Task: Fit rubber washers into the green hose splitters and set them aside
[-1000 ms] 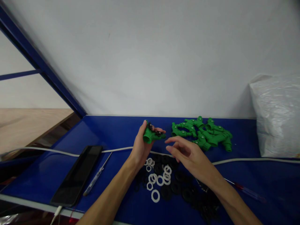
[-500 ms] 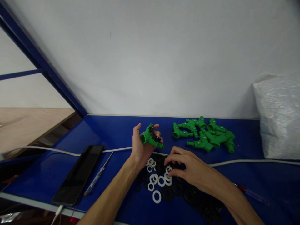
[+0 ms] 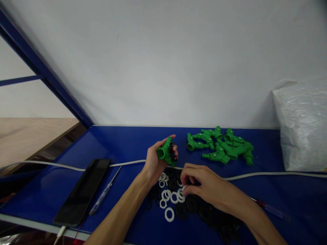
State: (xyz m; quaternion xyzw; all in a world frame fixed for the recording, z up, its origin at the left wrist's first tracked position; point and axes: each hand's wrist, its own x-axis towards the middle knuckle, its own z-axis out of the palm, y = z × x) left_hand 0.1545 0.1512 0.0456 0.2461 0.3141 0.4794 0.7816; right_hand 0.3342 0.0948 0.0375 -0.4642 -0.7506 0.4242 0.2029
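My left hand [image 3: 156,160] is closed around a green Y-shaped hose connector [image 3: 165,152] with two black levers, its wide round opening turned toward me. Just to the right, my right hand [image 3: 198,178] pinches a white ring [image 3: 184,188] between thumb and fingers, low over the pile. Several more white rings [image 3: 169,214] lie on the blue tabletop below both hands. Black rings [image 3: 181,210] are mixed in and spread to the right, some hidden under my right hand and forearm.
Several green connectors [image 3: 217,156] are heaped at the back. A phone [image 3: 83,192] and a screwdriver [image 3: 104,192] lie left. A white cable [image 3: 255,175] crosses the table. A pen-like red-tipped tool [image 3: 270,209] lies right, below a stuffed white plastic bag [image 3: 304,129].
My left hand has turned the green connector so its wide opening faces me more. My right fingers have closed on a white ring among the pile.
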